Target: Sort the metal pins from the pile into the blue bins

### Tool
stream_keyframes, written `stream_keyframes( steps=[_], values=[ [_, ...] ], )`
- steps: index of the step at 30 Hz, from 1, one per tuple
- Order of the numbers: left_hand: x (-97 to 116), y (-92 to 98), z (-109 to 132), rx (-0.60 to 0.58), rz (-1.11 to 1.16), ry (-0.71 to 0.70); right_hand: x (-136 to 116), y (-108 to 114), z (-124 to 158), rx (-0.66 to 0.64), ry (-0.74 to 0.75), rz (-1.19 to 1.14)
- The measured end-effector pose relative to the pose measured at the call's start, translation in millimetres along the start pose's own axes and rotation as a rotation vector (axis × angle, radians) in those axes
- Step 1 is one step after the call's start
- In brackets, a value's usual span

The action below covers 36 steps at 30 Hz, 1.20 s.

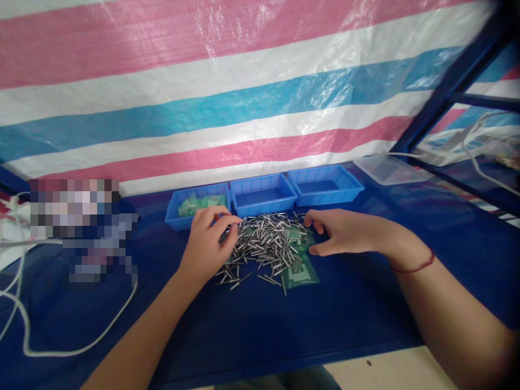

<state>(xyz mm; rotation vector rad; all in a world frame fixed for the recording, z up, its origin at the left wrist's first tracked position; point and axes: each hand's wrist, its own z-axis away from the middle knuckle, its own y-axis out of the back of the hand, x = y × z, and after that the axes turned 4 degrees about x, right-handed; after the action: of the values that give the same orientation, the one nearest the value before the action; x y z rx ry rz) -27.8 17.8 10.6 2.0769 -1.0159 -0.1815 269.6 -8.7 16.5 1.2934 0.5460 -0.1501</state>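
A heap of thin metal pins [264, 238] lies loose on the blue table, with several strays along its near edge. My left hand [207, 241] is at the heap's left side, thumb and index fingertips drawn together in a pinch; whatever they may hold is too small to make out. On the right, my right hand [345, 230] has its thumb spread from its curved fingers, and nothing shows between them. Close to those fingers, a green printed plastic bag [303, 273] lies partly under the pins.
Behind the heap stand three blue bins: the left bin [176, 219] holds green bags, beside a middle bin [264, 203] and a right bin [329, 195]. A clear plastic lid [392, 169] lies back right. White cables [77, 353] trail at left. A striped sheet [244, 119] hangs behind.
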Motion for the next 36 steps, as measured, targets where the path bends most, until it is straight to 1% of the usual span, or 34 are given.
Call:
stream_keyframes(
  steps=[2, 4, 8, 10, 12, 15, 17, 22, 24, 26, 30, 34, 36],
  values=[
    [6.4, -1.2, 0.5, -0.042, 0.041, -0.029, 0.1, 1.8, 0.4, 0.010, 0.013, -0.024],
    [8.3, -0.9, 0.4, -0.059, 0.058, -0.038, -0.7, 4.1, 1.2, 0.008, 0.008, -0.059],
    [4.3, 0.5, 0.2, -0.050, 0.064, -0.029, -5.9, 7.9, 2.3, -0.039, 0.013, -0.142],
    [2.2, 0.3, 0.5, -0.055, 0.067, -0.027, -8.8, 9.0, 2.1, -0.054, 0.048, -0.167],
    [1.6, -0.5, 1.0, -0.061, 0.075, -0.028, -10.8, 9.8, 2.0, -0.040, 0.098, -0.182],
    [2.7, -1.4, 1.7, -0.067, 0.099, -0.036, -12.1, 12.0, 3.7, 0.007, 0.174, -0.219],
    [4.0, -1.4, 1.9, -0.070, 0.115, -0.037, -12.4, 14.7, 6.4, 0.059, 0.190, -0.246],
    [6.6, -1.0, 3.0, -0.096, 0.144, -0.015, -15.9, 19.8, 11.6, 0.273, 0.203, -0.332],
    [8.5, -1.0, 4.3, -0.118, 0.159, 0.006, -20.6, 17.3, 11.0, 0.333, 0.230, -0.418],
    [11.7, -1.1, 5.5, -0.146, 0.194, 0.029, -27.1, 11.1, 9.0, 0.360, 0.264, -0.526],
    [20.3, -2.6, 6.6, -0.186, 0.302, 0.047, -40.6, -7.2, 2.9, 0.325, 0.344, -0.731],
    [23.7, -6.2, 7.7, -0.139, 0.323, 0.103, -48.8, -21.3, -2.3, 0.257, 0.361, -0.899],
    [21.9, -7.3, 8.7, -0.090, 0.312, 0.157, -50.8, -24.8, -5.0, 0.259, 0.341, -0.945]
  ],
)
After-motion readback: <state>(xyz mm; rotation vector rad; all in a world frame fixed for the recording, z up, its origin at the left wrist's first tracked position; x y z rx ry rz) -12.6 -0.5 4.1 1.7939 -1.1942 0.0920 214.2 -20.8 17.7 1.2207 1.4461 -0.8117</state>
